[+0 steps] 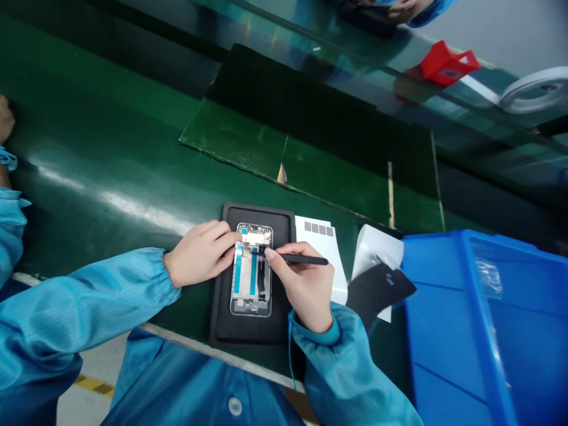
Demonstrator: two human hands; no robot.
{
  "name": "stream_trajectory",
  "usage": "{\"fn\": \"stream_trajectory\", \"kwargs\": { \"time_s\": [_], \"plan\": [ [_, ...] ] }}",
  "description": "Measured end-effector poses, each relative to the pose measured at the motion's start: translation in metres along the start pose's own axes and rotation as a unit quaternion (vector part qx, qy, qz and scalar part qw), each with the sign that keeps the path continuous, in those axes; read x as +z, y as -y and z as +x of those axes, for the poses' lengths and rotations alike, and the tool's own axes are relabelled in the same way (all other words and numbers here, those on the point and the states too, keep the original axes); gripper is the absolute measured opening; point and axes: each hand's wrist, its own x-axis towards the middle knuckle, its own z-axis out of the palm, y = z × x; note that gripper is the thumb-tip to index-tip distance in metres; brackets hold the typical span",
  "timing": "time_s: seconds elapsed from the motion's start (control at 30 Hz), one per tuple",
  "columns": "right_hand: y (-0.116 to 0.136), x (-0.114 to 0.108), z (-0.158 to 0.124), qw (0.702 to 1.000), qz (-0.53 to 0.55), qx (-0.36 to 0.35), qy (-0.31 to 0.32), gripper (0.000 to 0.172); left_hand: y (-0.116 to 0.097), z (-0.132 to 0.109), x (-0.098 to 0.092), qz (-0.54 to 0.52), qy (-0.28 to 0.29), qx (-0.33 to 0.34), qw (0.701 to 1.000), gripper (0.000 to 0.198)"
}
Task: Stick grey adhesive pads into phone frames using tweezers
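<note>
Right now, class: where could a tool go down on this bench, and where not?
Bare green mat lies left of the black pad, below the raised green board. Right of the pad is tight: white card, black film and blue bin crowd together.

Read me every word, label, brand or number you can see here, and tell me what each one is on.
No words, brand names or numbers can be read. The rectangular white paper sheet shows only a row of grey squares. The matte black film piece has small pale marks, too small to read. The slim black stylus and the metal phone frame with blue strips show nothing legible.
</note>
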Motion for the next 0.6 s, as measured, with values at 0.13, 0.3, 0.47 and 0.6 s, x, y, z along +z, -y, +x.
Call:
{"fn": "stream_trajectory", "kwargs": {
  "time_s": [0.13, 0.3, 0.47, 0.6],
  "plan": [
    [0.0002, -0.0008, -0.0006, 1.0, -0.019, -0.004, -0.005, 0.018, 0.0041, 0.0034, 0.0017, -0.026, 0.015, 0.005, 1.0, 0.025],
    [0.0006, -0.0004, -0.0013, 0.999, -0.043, -0.001, -0.009, 0.019, 0.0033, 0.0043, 0.0007, -0.023, 0.019, 0.004, 1.0, 0.025],
    [0.0007, -0.0001, -0.0013, 0.999, -0.051, -0.005, -0.013, 0.019, 0.0025, 0.0053, -0.0001, -0.021, 0.016, 0.007, 1.0, 0.027],
    [0.001, -0.0006, -0.0005, 0.999, -0.051, -0.006, -0.012, 0.019, 0.003, 0.0051, 0.0005, -0.02, 0.016, 0.008, 1.0, 0.027]
  ]
}}
